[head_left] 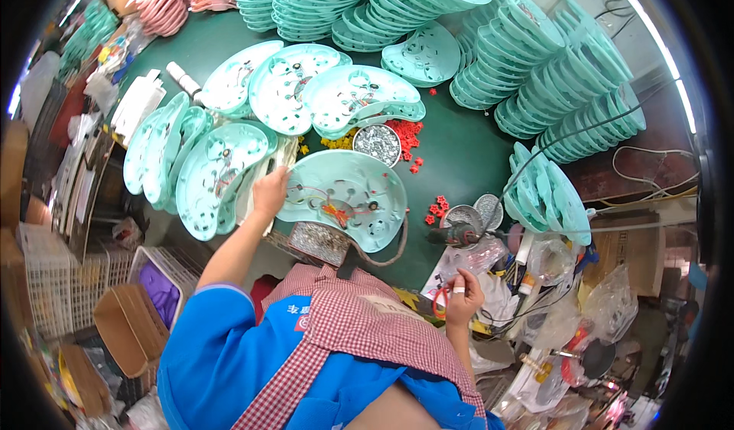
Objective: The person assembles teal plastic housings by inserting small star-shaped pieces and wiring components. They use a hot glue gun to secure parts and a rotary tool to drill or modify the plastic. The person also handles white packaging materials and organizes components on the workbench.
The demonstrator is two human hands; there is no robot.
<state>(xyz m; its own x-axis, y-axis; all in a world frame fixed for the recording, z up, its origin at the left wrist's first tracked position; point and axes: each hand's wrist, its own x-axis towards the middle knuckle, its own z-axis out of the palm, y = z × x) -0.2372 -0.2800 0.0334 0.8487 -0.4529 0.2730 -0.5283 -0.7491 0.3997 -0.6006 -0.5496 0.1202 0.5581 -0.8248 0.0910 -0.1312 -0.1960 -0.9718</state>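
Apron is nearest. My hands are apart: the right hand closes on a red loop, type not determinable. My left hand clamps the left rim of a turquoise shell at the near edge of the worktop. Wiring shows inside; I judge it part-finished. Farther left, wired shells appear at least as advanced. At the back, stacked shells mostly hide their insides; completion cannot be confirmed.

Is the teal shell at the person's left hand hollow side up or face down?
Hollow side up: the teal shell shows its inside, with orange-red wiring lying within its rim, beside the left hand.
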